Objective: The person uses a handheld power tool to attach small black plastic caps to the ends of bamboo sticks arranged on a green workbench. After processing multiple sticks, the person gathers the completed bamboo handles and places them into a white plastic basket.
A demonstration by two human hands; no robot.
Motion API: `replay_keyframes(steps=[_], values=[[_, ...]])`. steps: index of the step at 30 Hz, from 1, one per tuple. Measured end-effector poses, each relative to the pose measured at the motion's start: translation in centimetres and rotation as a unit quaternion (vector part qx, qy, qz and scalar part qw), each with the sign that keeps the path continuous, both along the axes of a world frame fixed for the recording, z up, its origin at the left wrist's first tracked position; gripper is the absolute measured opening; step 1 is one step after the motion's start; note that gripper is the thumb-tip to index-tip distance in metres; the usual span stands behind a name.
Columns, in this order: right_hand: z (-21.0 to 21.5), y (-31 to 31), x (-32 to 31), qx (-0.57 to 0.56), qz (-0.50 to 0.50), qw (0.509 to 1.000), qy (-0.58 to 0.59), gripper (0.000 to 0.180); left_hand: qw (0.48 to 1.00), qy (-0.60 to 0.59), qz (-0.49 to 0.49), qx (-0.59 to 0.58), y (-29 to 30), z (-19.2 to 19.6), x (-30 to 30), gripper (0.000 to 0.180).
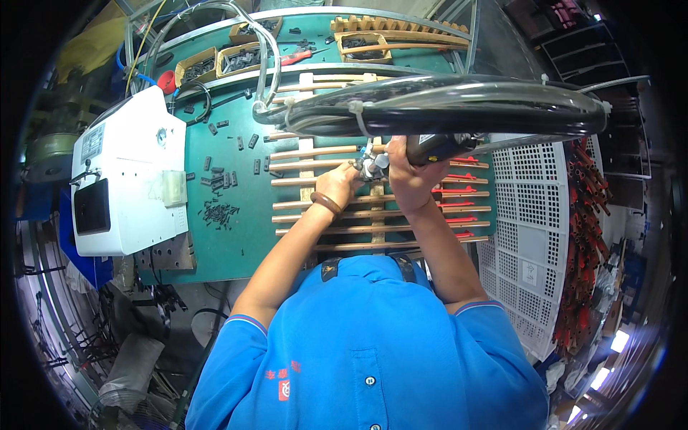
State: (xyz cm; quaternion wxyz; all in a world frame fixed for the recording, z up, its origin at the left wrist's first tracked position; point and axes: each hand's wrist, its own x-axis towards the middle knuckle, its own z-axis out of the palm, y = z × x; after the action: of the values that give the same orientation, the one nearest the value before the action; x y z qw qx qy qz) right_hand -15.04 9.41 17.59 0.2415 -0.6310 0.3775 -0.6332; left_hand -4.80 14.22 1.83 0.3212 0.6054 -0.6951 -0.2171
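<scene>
Blue shirt [315,330] bears red lettering [284,374] and emblem [284,390].

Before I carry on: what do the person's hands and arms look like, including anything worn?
Both hands, left and right, are ungloved. A rounded brown bangle circles the left wrist. The short blue sleeves end in narrow striped edging.

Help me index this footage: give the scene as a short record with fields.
Left hand: fingertips at the silver fitting, grip unclear
Right hand: wrapped around the black cylindrical tool
Centre: copper-coloured rods across wooden strips
Surface: green tabletop
Left side: white machine, scattered small black parts
Right side: white perforated crate
</scene>
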Motion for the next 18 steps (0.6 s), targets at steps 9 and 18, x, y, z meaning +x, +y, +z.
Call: replay_keyframes(steps=[9, 18], values=[[-0.7, 0.4, 0.7, -0.03, -0.003, 0.999, 0.032, 0.018, 1.0, -0.008, 0.006, 0.02, 0.1, -0.2, 0.0, 0.018], [4.1, -1.7, -1.1, 0.076, 0.051, 0.979, -0.184, 0.031, 0.952, 0.286, 0.107, 0.031, 1.5, 0.1, 0.9, 0.015]])
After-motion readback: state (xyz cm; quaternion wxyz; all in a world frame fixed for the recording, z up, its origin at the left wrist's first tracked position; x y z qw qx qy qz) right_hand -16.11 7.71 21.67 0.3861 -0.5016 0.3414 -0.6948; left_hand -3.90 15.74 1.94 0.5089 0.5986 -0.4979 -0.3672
